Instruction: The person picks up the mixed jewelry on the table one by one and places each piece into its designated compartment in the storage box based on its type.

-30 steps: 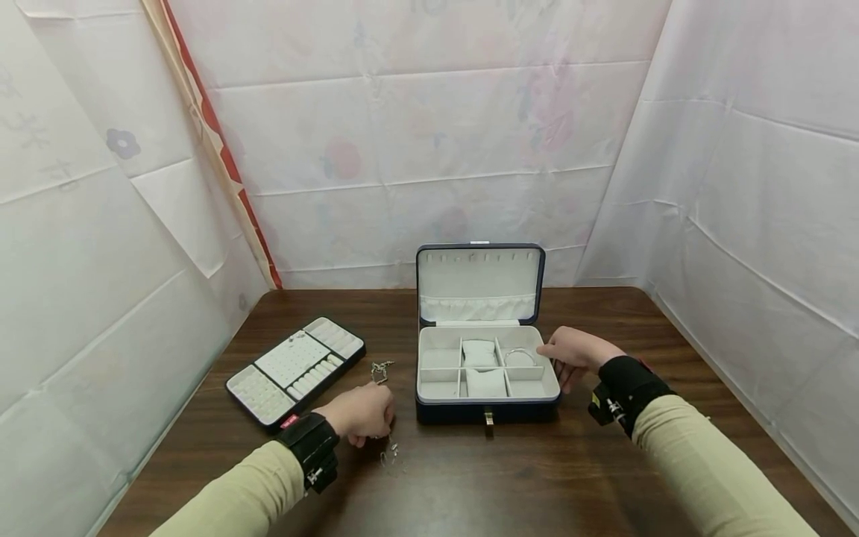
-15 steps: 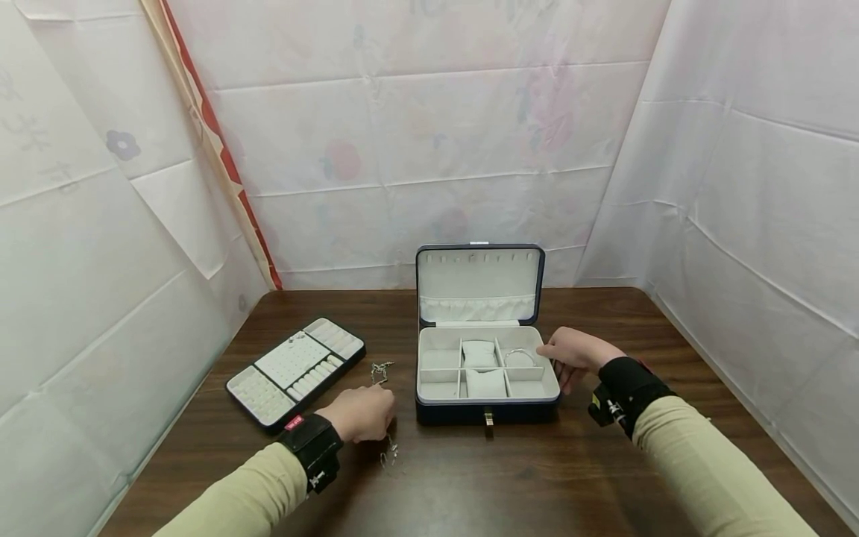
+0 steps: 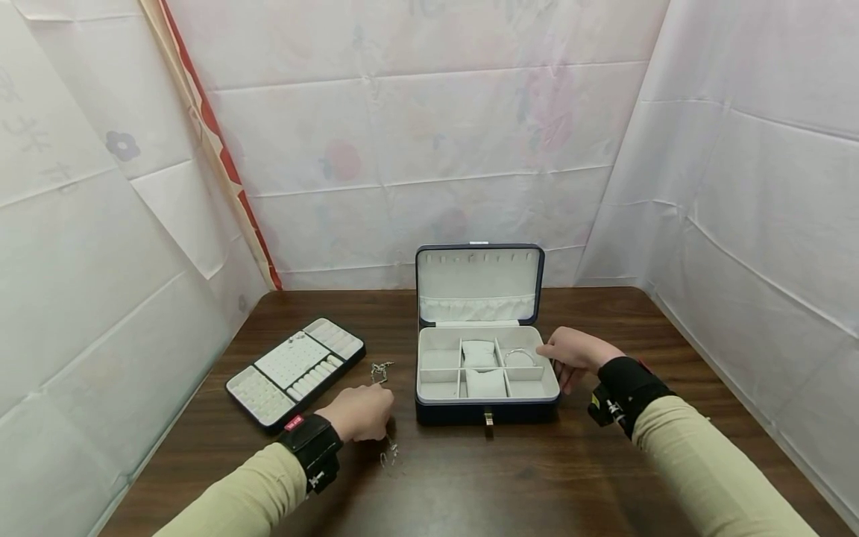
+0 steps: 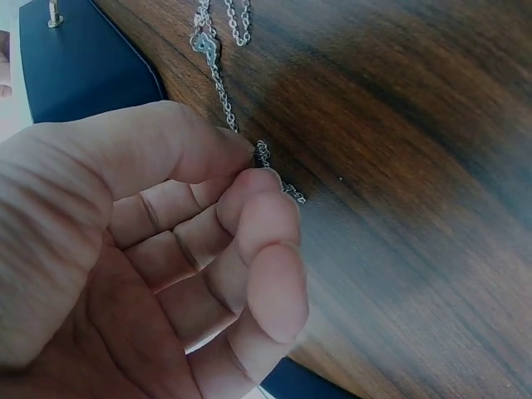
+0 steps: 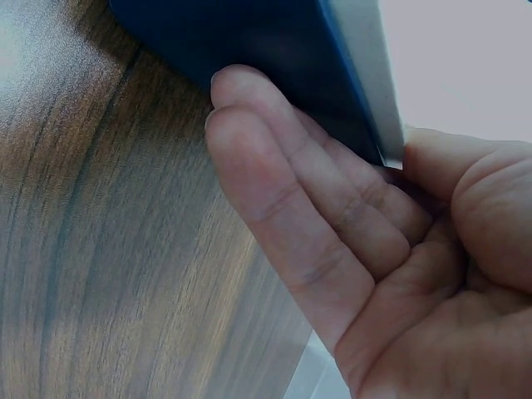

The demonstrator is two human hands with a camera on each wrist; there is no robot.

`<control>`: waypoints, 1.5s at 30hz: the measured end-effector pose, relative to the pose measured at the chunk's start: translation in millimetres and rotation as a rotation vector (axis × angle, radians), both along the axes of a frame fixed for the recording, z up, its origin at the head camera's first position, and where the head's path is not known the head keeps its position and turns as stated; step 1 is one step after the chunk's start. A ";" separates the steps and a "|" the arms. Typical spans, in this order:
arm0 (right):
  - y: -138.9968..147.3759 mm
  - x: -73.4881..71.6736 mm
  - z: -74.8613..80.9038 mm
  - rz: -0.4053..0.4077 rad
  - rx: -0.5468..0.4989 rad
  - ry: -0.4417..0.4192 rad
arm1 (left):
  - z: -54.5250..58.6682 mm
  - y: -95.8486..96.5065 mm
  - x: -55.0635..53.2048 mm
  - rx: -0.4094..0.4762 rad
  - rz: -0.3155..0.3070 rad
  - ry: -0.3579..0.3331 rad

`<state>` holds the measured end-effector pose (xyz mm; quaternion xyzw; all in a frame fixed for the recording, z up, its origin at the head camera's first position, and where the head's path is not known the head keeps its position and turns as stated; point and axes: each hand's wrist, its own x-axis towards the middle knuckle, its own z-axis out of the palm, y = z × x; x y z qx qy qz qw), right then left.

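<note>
A thin silver chain necklace with a small pendant lies on the wooden table, and the thumb and forefinger of my left hand pinch it. In the head view part of this chain shows just in front of the hand. Another chain lies behind the hand. My right hand grips the right wall of an opened navy jewelry box, thumb at the rim and fingers against the outside. A silver bangle sits in the box's back right compartment.
A jewelry tray with white padded sections lies at an angle on the left, small pieces on its middle pad. White cushions fill the box's middle compartments. Pale sheets enclose the table at the back and sides.
My left hand has turned slightly and its fingers have drawn in beneath it at the chain, which has shifted a little. My right hand and the jewelry box have stayed put.
</note>
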<state>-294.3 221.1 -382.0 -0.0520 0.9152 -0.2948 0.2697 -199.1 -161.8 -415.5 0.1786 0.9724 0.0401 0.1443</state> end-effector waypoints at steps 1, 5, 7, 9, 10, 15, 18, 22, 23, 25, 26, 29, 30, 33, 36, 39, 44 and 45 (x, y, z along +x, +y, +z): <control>0.0 -0.1 0.0 0.000 -0.001 -0.001 | -0.1 -0.3 -0.2 -0.004 -0.004 0.005; -0.3 -0.5 -0.3 0.000 -0.002 -0.001 | -0.6 -1.7 -0.3 -0.023 -0.017 0.025; -0.5 -0.5 -0.4 0.001 0.003 0.000 | -1.6 -2.2 -0.4 -0.034 -0.021 0.032; -0.7 -0.5 -0.3 0.003 0.006 0.001 | -2.9 -2.6 -0.7 -0.036 -0.020 0.040; -0.8 -0.5 -0.1 0.005 0.007 0.001 | -3.4 -2.9 -0.9 -0.033 -0.019 0.044; -1.2 -0.3 0.8 0.010 0.013 0.001 | -3.9 -4.4 -2.5 0.027 -0.002 0.048; -1.1 -0.3 0.5 0.011 0.016 -0.001 | -3.1 -5.2 -5.3 0.078 -0.003 0.047; -0.6 -0.1 -0.1 0.006 0.021 0.001 | -0.8 -6.1 -9.4 0.162 0.005 0.044; -0.6 0.0 0.0 0.007 0.022 0.002 | -0.7 -6.8 -10.2 0.188 0.011 0.036; -0.7 0.2 0.4 0.008 0.025 0.004 | 0.2 -8.1 -11.2 0.252 0.030 0.000; -0.7 0.2 0.5 0.010 0.026 0.004 | 0.2 -9.0 -11.6 0.288 0.039 -0.023; -1.1 0.6 1.5 0.012 0.028 0.004 | -0.4 -12.3 -12.6 0.405 0.045 -0.076; -1.2 0.6 1.7 0.011 0.029 0.004 | -0.7 -13.5 -13.2 0.440 0.048 -0.088; -1.6 1.0 2.4 0.019 0.031 0.006 | -1.6 -16.9 -15.1 0.513 0.052 -0.087; -1.7 1.3 2.6 0.019 0.030 0.008 | -1.4 -18.4 -16.7 0.539 0.066 -0.078; -1.6 1.7 2.2 0.013 0.026 0.009 | -0.6 -17.8 -17.3 0.536 0.067 -0.068; -1.3 1.1 1.8 0.009 0.021 0.006 | 2.2 -15.1 -17.5 0.525 0.062 -0.049; -1.2 0.8 1.7 0.008 0.020 0.005 | 3.1 -14.4 -17.2 0.525 0.063 -0.043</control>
